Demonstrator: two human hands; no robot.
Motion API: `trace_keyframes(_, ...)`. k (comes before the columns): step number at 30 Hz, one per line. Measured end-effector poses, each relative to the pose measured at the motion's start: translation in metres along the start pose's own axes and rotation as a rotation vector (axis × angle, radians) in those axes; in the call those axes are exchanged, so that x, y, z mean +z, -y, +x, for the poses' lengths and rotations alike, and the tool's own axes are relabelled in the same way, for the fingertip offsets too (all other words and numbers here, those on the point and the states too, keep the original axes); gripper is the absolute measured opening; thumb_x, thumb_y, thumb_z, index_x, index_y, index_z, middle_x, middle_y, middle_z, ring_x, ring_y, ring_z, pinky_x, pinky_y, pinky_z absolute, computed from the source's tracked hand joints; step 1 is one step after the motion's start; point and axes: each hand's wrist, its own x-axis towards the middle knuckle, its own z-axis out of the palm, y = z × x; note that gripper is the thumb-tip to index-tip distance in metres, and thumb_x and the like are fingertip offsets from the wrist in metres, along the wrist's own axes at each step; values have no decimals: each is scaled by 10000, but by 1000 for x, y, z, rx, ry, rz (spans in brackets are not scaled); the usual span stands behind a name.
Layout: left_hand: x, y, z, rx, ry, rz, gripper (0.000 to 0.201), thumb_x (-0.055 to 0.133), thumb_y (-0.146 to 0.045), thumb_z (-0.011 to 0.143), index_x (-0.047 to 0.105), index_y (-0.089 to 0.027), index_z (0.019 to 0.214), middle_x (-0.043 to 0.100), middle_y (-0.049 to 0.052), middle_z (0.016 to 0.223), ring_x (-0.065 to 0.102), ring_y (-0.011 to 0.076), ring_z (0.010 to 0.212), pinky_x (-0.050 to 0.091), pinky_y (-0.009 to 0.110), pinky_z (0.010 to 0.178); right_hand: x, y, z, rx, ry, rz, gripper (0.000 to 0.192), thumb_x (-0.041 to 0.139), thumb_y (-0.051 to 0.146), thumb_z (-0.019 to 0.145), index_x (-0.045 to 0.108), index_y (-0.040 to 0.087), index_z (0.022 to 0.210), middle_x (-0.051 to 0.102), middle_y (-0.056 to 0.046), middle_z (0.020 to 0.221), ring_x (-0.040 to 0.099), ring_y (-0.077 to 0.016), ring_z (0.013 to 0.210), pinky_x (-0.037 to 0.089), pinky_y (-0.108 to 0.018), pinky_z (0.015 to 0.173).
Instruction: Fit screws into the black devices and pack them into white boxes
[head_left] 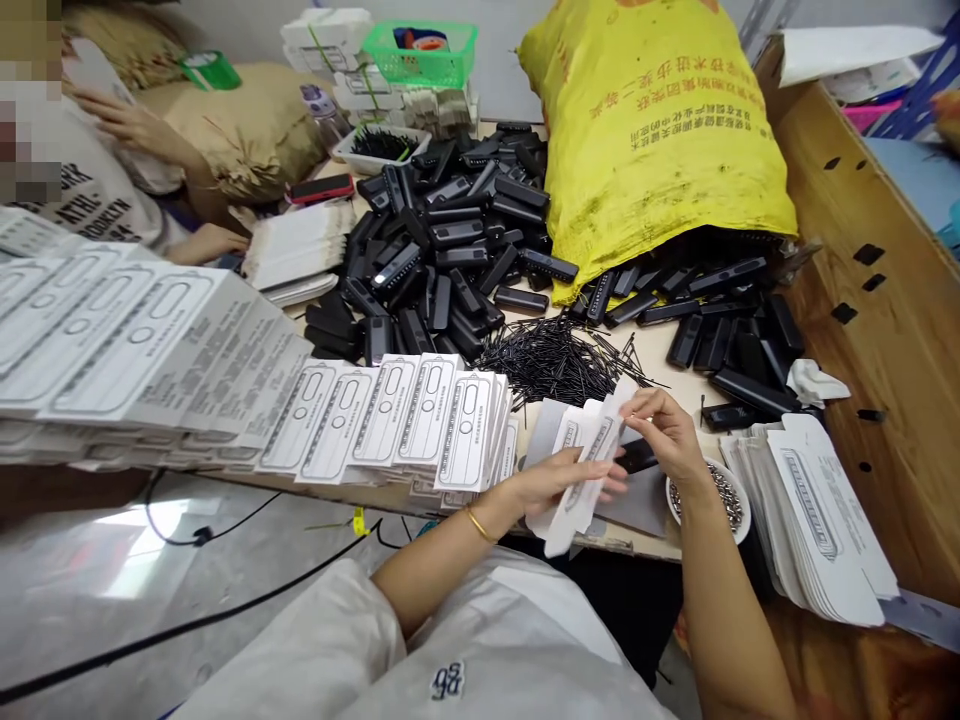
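Note:
A slim white printed carton (592, 470) is held tilted in front of me, its flaps sticking out at both ends. My left hand (562, 480) is closed around its lower part, with the thumb across the front. The fingers of my right hand (667, 430) pinch the carton's upper end. Beneath the hands, a black plastic piece (636, 457) shows partly; I cannot tell if it is touched. More flat white cartons (566, 430) lie under the left hand. Close to my right wrist stands a white bowl of small metal parts (724, 500).
Stacked printed boxes (390, 410) line the table's left edge. A heap of black plastic devices (457, 230), thin black sticks (562, 355) and a yellow sack (660, 130) lie beyond. Flat cartons (817, 520) stand at right by a wooden board (877, 300). A co-worker's hand (210, 243) is at left.

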Motion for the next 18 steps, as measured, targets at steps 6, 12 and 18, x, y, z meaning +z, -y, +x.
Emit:
trace_keyframes(6, 6, 5, 5, -90, 80, -295, 867, 735, -690, 617, 547, -138, 1258, 712, 128, 906, 673, 182, 620, 549, 298, 573, 11, 3, -19, 54, -254, 227, 254, 692, 448, 756, 530, 252, 746, 611, -2, 767, 549, -188, 794, 451, -352, 767)
trace_keyframes(12, 9, -4, 13, 197, -127, -85, 942, 758, -494, 725, 239, -313, 1490, 543, 118, 1352, 663, 216, 976, 550, 326, 811, 54, 15, -41, 261, -391, 14, 319, 566, 477, 856, 619, 246, 1070, 536, -70, 1224, 515, -226, 1131, 426, -371, 930)
trace_keyframes(18, 4, 7, 17, 151, -119, 91, 819, 667, -519, 799, 246, -259, 1452, 637, 112, 1173, 659, 221, 912, 530, 372, 817, 62, 10, -51, 320, -583, 105, 266, 582, 457, 862, 568, 214, 755, 524, 10, 831, 517, -137, 753, 449, -295, 750)
